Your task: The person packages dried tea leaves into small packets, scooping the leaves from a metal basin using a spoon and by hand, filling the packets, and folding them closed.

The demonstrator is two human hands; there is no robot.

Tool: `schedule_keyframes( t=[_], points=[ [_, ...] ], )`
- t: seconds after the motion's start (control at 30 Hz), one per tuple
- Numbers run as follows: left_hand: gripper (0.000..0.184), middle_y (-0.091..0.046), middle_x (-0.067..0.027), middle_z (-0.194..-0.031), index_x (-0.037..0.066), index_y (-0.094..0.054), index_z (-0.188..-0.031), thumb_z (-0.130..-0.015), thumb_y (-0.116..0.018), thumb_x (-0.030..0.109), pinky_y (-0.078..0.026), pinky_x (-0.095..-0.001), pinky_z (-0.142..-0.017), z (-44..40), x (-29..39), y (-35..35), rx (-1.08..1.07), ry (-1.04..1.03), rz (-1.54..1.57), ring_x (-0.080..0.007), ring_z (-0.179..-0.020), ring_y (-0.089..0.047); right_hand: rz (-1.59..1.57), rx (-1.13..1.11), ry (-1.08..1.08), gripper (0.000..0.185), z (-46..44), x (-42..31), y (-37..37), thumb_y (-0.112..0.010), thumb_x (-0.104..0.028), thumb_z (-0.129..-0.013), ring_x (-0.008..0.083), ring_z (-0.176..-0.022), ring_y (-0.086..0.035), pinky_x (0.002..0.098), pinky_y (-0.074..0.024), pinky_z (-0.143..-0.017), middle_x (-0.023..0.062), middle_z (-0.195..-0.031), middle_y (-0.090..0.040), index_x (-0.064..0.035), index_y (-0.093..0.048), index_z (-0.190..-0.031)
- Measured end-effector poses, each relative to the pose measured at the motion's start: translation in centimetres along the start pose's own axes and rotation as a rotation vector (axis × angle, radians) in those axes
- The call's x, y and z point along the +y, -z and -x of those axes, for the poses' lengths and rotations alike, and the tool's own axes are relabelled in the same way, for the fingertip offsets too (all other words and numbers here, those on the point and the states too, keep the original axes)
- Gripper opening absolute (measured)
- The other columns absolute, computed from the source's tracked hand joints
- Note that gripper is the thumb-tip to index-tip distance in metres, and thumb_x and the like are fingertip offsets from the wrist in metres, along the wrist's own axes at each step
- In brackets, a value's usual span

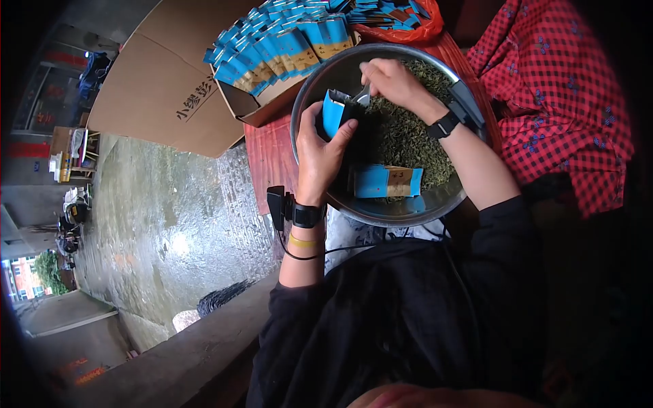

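My left hand (318,155) grips an upright blue pouch (332,114) over the left side of a wide metal basin (408,222). The pouch's top is open. In my right hand (394,83), the fingers are closed round a metal spoon (363,97), whose head is at the pouch's mouth. Dried green leaves, like tea (405,139), fill much of the basin. A second pouch, blue and gold (372,182), lies on the leaves near the basin's front rim. What the spoon carries is too small to make out.
A cardboard box (262,112) behind the basin holds rows of blue and gold pouches (282,51). A red plastic bag (411,32) contains more blue packets. Red checked cloth (558,102) hangs at the right. The basin stands on a reddish wooden table (265,153); wet floor (170,211) lies left.
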State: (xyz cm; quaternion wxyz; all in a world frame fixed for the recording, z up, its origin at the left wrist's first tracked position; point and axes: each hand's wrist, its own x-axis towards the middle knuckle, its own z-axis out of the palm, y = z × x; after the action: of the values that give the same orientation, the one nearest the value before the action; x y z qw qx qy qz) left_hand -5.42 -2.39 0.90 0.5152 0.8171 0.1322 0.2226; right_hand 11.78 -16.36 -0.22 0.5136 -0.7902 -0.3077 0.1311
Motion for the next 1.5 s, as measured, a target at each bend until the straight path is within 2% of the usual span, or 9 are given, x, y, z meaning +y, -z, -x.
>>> schedule_keyframes(
  t=[0.3, 0.47, 0.63, 0.93, 1.03, 1.17, 1.27, 1.37, 1.5],
  points=[
    [0.056, -0.064, -0.0151, -0.103, -0.002, -0.055, -0.119, -0.077, -0.082, 0.024, -0.048, -0.0346, -0.086, 0.1, 0.3, -0.1, -0.026, 0.025, -0.024, -0.0228, -0.093, -0.061, -0.237, 0.308, 0.249, 0.036, 1.4, -3.2, 1.2, -0.048, -0.032, -0.102, 0.0043, -0.066, -0.054, 0.0215, -0.0470, -0.063, -0.0013, -0.071, -0.057, -0.0020, -0.063, -0.088],
    [0.056, -0.064, -0.0154, -0.104, -0.002, -0.055, -0.119, -0.077, -0.081, 0.024, -0.048, -0.0348, -0.086, 0.0, 0.4, -0.1, -0.023, 0.021, -0.027, -0.0232, -0.094, -0.061, 0.248, 0.257, 0.797, 0.022, 2.9, -4.6, -0.5, -0.057, -0.025, -0.097, 0.0245, -0.071, -0.064, 0.0330, -0.0498, -0.063, 0.0093, -0.078, -0.062, -0.0041, -0.062, -0.091],
    [0.055, -0.064, -0.0156, -0.104, -0.002, -0.055, -0.119, -0.078, -0.081, 0.025, -0.049, -0.0349, -0.086, 0.0, 0.1, -0.1, -0.031, 0.023, -0.003, -0.0237, -0.095, -0.061, 0.261, 0.307, 0.923, 0.018, 3.1, -5.6, -0.3, -0.059, -0.020, -0.095, 0.0261, -0.069, -0.062, 0.0347, -0.0488, -0.062, 0.0081, -0.077, -0.063, -0.0036, -0.060, -0.088],
    [0.053, -0.067, -0.0178, -0.098, -0.002, -0.056, -0.119, -0.079, -0.079, 0.025, -0.050, -0.0360, -0.083, 0.1, 0.6, -0.1, -0.080, -0.028, -0.061, -0.0260, -0.091, -0.065, 0.221, 0.132, 0.758, 0.017, 3.3, -4.4, -1.4, -0.060, -0.018, -0.093, 0.0296, -0.073, -0.064, 0.0365, -0.0493, -0.063, 0.0114, -0.079, -0.064, -0.0022, -0.061, -0.088],
    [0.051, -0.067, -0.0177, -0.099, -0.001, -0.057, -0.119, -0.080, -0.078, 0.024, -0.050, -0.0356, -0.083, 0.2, 1.0, 0.0, -0.044, -0.020, -0.057, -0.0256, -0.092, -0.065, 0.163, 0.353, 0.784, 0.020, 2.7, -4.3, 0.4, -0.056, -0.020, -0.096, 0.0225, -0.074, -0.065, 0.0323, -0.0512, -0.066, 0.0097, -0.081, -0.065, -0.0007, -0.063, -0.093],
    [0.048, -0.066, -0.0141, -0.098, -0.003, -0.057, -0.119, -0.084, -0.075, 0.024, -0.049, -0.0338, -0.082, 0.1, 0.4, -0.1, -0.014, -0.027, -0.025, -0.0220, -0.091, -0.063, 0.092, 0.395, 0.498, 0.021, 1.8, -3.6, 2.1, -0.056, -0.020, -0.096, 0.0228, -0.079, -0.067, 0.0322, -0.0518, -0.069, 0.0091, -0.082, -0.066, -0.0001, -0.063, -0.096],
    [0.044, -0.064, -0.0089, -0.094, -0.003, -0.056, -0.119, -0.089, -0.070, 0.026, -0.048, -0.0306, -0.079, 0.0, 0.5, 0.0, -0.001, -0.051, 0.069, -0.0167, -0.086, -0.059, 0.331, 0.256, 0.526, 0.014, 1.3, -2.9, 2.5, -0.058, -0.013, -0.091, 0.0247, -0.089, -0.066, 0.0333, -0.0515, -0.080, 0.0093, -0.091, -0.066, -0.0015, -0.063, -0.097],
    [0.039, -0.061, -0.0046, -0.090, -0.003, -0.057, -0.118, -0.095, -0.064, 0.028, -0.046, -0.0274, -0.075, 0.2, 1.2, 0.2, -0.010, -0.049, 0.154, -0.0125, -0.082, -0.054, 0.178, 0.063, 0.618, 0.019, 1.3, -3.1, 1.3, -0.059, -0.003, -0.077, 0.0274, -0.117, -0.055, 0.0378, -0.0421, -0.102, 0.0105, -0.122, -0.059, -0.0032, -0.062, -0.096],
    [0.036, -0.058, -0.0028, -0.087, -0.002, -0.057, -0.117, -0.099, -0.056, 0.029, -0.044, -0.0256, -0.073, 0.2, 0.7, 0.3, -0.128, -0.078, 0.194, -0.0108, -0.081, -0.051, 0.087, -0.163, 0.609, 0.023, 2.6, -4.3, 0.0, -0.063, -0.005, -0.077, 0.0273, -0.123, -0.053, 0.0386, -0.0409, -0.104, 0.0105, -0.129, -0.056, -0.0058, -0.064, -0.100]
  ],
)
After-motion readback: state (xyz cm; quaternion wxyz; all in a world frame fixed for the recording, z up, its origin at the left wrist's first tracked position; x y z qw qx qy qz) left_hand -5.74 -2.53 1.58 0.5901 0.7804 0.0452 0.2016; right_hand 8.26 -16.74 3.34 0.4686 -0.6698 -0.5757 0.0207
